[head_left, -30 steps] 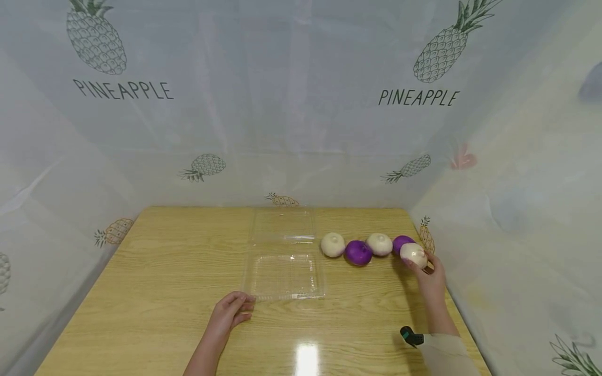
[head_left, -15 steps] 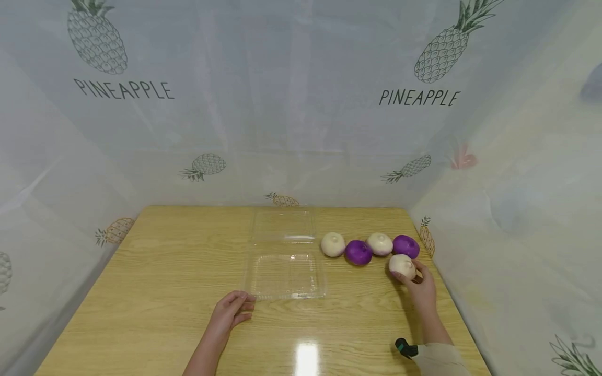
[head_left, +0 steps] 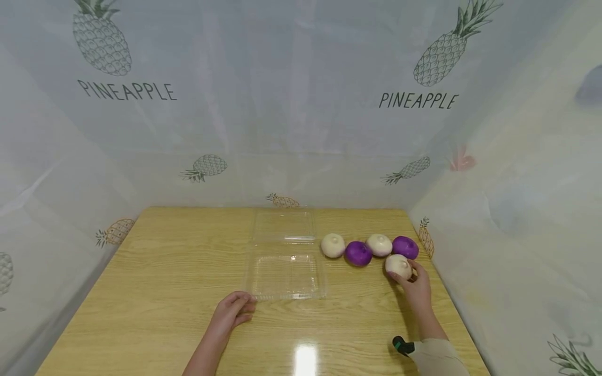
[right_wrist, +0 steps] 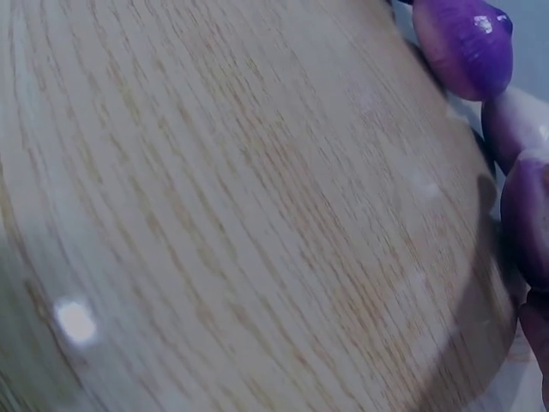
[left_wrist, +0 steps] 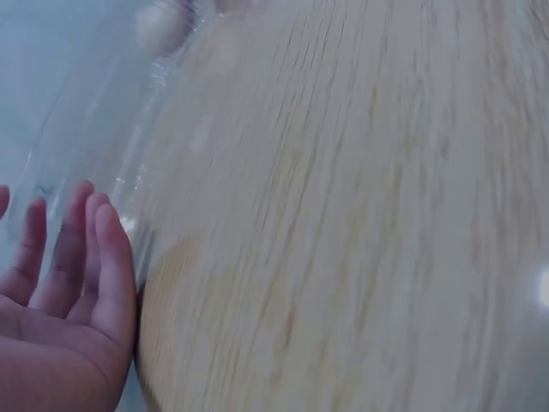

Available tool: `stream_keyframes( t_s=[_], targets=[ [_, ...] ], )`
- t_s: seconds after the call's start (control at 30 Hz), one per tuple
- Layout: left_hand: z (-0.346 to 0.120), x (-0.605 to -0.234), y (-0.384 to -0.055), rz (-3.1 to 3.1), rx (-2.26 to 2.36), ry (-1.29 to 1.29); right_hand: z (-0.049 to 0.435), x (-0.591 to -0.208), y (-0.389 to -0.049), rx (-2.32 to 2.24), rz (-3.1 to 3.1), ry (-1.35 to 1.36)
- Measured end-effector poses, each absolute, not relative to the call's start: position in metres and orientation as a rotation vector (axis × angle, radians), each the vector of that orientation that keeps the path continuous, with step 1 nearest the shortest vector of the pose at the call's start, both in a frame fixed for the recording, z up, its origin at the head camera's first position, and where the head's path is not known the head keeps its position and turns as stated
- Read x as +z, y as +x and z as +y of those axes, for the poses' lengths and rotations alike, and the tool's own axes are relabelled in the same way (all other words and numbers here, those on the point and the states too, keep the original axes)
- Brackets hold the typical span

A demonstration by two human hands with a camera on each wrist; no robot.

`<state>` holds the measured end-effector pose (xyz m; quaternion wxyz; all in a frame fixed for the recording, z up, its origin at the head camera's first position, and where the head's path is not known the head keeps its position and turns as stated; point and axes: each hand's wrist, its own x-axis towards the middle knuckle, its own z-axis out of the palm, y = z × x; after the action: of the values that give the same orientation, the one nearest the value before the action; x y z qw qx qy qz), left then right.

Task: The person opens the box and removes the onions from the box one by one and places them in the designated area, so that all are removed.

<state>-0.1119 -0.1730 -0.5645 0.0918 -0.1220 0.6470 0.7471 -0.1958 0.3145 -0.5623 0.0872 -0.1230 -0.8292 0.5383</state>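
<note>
My right hand (head_left: 417, 286) grips a round turnip (head_left: 396, 265), white face up with a purple underside, at the right of the table. It sits just in front of a purple turnip (head_left: 405, 247). Leftward run a white turnip (head_left: 379, 245), a purple turnip (head_left: 358, 254) and another white turnip (head_left: 333, 245). A clear plastic clamshell box (head_left: 285, 296) lies opened flat at mid-table, its lid towards the back. My left hand (head_left: 232, 312) rests at the box's near left corner; in the left wrist view its fingers (left_wrist: 113, 257) are extended.
The wooden table (head_left: 155, 282) reaches back to a pale curtain (head_left: 291, 130) printed with pineapples, which also hangs along both sides. A black strap piece (head_left: 403, 345) sticks out at my right sleeve (head_left: 437, 357).
My right hand has brought the held turnip left and nearer to me, uncovering the rightmost purple turnip, and moved slightly further left since. My left hand and the box have stayed put.
</note>
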Motion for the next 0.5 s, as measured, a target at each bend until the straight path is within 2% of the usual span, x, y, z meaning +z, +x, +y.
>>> stream_keyframes(
  t_s=[0.5],
  targets=[
    [-0.201,-0.557,-0.11,2.176,2.095,-0.347,0.322,-0.557,-0.199,1.574,-2.517,-0.347]
  ],
)
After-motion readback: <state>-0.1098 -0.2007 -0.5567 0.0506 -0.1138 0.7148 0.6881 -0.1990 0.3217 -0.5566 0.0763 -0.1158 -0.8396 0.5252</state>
